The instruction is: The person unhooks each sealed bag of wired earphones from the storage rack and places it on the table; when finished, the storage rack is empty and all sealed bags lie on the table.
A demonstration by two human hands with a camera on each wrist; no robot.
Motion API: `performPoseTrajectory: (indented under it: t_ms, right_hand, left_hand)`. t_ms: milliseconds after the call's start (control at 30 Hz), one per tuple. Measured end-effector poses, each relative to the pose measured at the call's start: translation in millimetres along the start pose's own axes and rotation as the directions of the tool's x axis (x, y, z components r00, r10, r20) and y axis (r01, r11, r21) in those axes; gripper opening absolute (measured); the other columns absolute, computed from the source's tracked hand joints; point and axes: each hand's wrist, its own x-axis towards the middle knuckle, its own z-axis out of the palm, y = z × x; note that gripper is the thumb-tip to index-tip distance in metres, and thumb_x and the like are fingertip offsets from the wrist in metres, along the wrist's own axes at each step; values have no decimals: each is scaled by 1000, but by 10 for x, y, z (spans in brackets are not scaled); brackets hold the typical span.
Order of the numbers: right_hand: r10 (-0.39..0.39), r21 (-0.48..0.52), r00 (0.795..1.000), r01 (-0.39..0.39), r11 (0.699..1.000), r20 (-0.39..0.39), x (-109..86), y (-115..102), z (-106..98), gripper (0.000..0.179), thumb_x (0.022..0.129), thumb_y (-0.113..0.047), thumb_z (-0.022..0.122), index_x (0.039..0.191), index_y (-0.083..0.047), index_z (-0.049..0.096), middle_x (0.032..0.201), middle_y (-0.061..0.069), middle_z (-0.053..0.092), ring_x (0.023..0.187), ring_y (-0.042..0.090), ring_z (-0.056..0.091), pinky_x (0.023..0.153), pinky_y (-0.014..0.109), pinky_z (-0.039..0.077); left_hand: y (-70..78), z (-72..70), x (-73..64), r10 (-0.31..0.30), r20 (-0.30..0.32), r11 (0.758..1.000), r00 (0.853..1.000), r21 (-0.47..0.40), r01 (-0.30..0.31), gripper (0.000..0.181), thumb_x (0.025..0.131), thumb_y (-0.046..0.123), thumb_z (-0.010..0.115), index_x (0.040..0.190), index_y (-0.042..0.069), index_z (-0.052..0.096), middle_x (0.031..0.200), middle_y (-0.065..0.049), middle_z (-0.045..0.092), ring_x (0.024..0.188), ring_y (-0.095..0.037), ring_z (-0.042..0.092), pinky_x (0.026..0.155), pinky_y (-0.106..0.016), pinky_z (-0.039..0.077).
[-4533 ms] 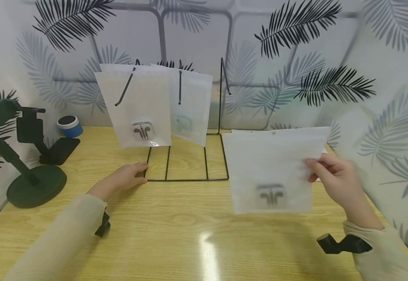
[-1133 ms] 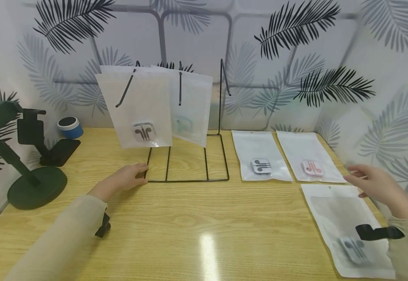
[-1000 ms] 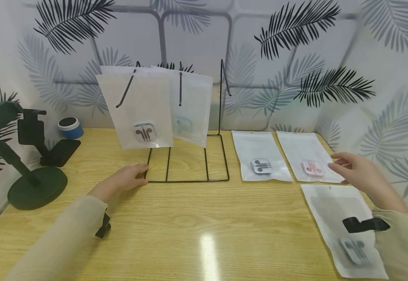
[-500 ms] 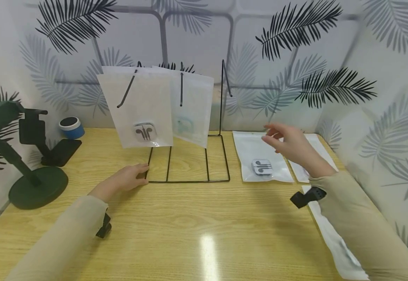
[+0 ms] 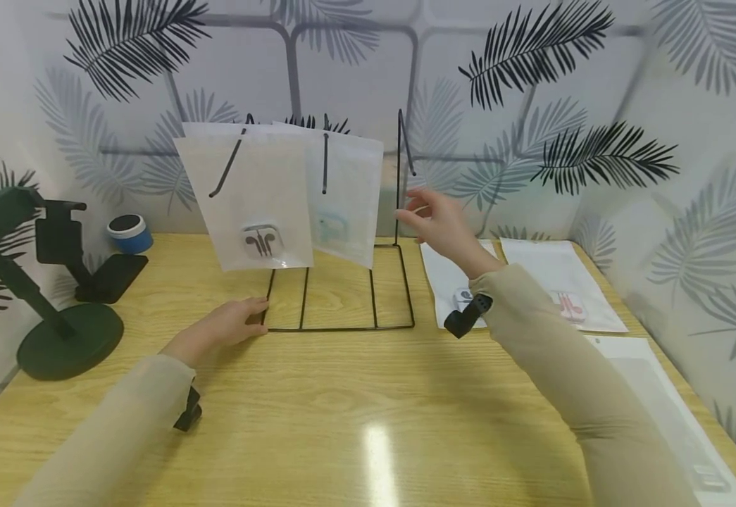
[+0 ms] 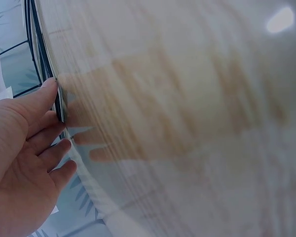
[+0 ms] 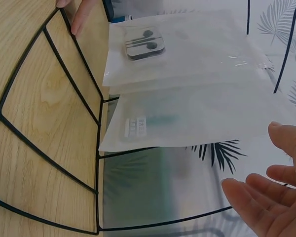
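My left hand (image 5: pixel 231 324) holds the front left corner of a black wire display rack (image 5: pixel 342 329), thumb and fingertips on its base wire. Two white pouches hang from the rack's prongs: the left pouch (image 5: pixel 247 183) shows boxed earphones (image 5: pixel 262 241), the right pouch (image 5: pixel 348 176) has something teal inside. My right hand (image 5: pixel 440 229), fingers loosely bent and holding nothing, is beside the rack's right upright, below the bare right prong (image 5: pixel 408 151). In the right wrist view, the hanging pouches are in front of the right hand (image 7: pixel 271 192), apart from it.
On the table's right lie a pouch with dark earphones (image 5: pixel 440 271), partly behind my sleeve, a pouch with pink earphones (image 5: pixel 545 264), and a larger pouch (image 5: pixel 646 373) in front. At left stand a green phone stand (image 5: pixel 70 341) and a blue jar (image 5: pixel 129 236).
My right hand has released the pouches it held, now lying on the table at right, and moved empty leftward to the rack. My left hand has stayed at the rack's corner.
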Motion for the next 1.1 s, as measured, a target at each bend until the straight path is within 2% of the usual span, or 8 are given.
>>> performPoseTrajectory:
  t_ms: [233, 433, 633, 767, 867, 967, 1033, 1100]
  right_hand:
    - [4, 35, 1000, -4, 999, 3, 165, -61, 206, 51, 90, -28, 61, 134, -7, 46, 118, 12, 55, 100, 21, 58, 61, 30, 54]
    - [48, 105, 999, -50, 993, 25, 264, -112, 307, 45, 92, -27, 58, 130, -4, 50, 123, 12, 55, 106, 21, 55, 67, 32, 54]
    - [77, 234, 996, -88, 968, 54, 354, -185, 409, 31, 93, -21, 56, 115, 0, 60, 117, 14, 59, 108, 22, 54, 71, 36, 55]
    - [98, 285, 995, -104, 953, 36, 380, -237, 469, 28, 94, -20, 56, 111, 1, 63, 115, 11, 61, 109, 21, 53, 69, 34, 55]
    - [94, 245, 996, -90, 965, -4, 387, -248, 511, 26, 94, -22, 55, 94, 2, 65, 88, 10, 63, 90, 26, 61, 65, 32, 55]
    - [67, 186, 996, -56, 981, -51, 383, -234, 544, 32, 94, -22, 55, 75, 3, 58, 59, 5, 50, 65, 31, 62, 58, 30, 54]
    - [48, 155, 996, -35, 987, -79, 377, -216, 560, 36, 94, -23, 54, 69, 3, 56, 51, 4, 44, 58, 29, 62, 54, 29, 53]
    - [37, 151, 994, -21, 988, -100, 370, -204, 567, 35, 94, -22, 54, 71, 3, 59, 53, 6, 49, 57, 26, 64, 53, 28, 52]
  left_hand:
    - [1, 21, -13, -17, -1, 1000, 1000, -4, 17, 57, 92, 18, 57, 137, -8, 34, 141, -28, 29, 128, -45, 26, 104, -53, 23]
    - [9, 2, -16, -19, 1, 1000, 1000, -6, 19, 57, 92, 18, 57, 137, -9, 35, 141, -28, 29, 128, -45, 26, 104, -53, 23]
    - [9, -5, -26, -26, 5, 1000, 1000, -5, 26, 58, 92, 18, 57, 138, -8, 34, 142, -28, 28, 128, -45, 25, 104, -54, 24]
    - [8, -8, -23, -16, 1, 1000, 1000, 1, 16, 57, 92, 17, 57, 138, -9, 34, 141, -29, 27, 128, -45, 25, 104, -54, 24]
    - [10, -10, -18, -7, -4, 1000, 1000, 12, 7, 57, 92, 18, 57, 137, -9, 34, 141, -29, 28, 128, -45, 26, 104, -54, 24]
    - [18, -9, -17, -1, -7, 1000, 1000, 23, 2, 57, 93, 17, 57, 137, -10, 34, 140, -29, 29, 127, -45, 27, 104, -53, 24]
    - [25, -10, -19, 1, -5, 1000, 1000, 30, -1, 56, 93, 17, 57, 136, -10, 34, 140, -30, 29, 127, -46, 28, 103, -53, 25]
    - [30, -10, -19, -2, -2, 1000, 1000, 27, 2, 57, 93, 17, 57, 137, -10, 34, 140, -30, 29, 127, -46, 28, 103, -53, 25]
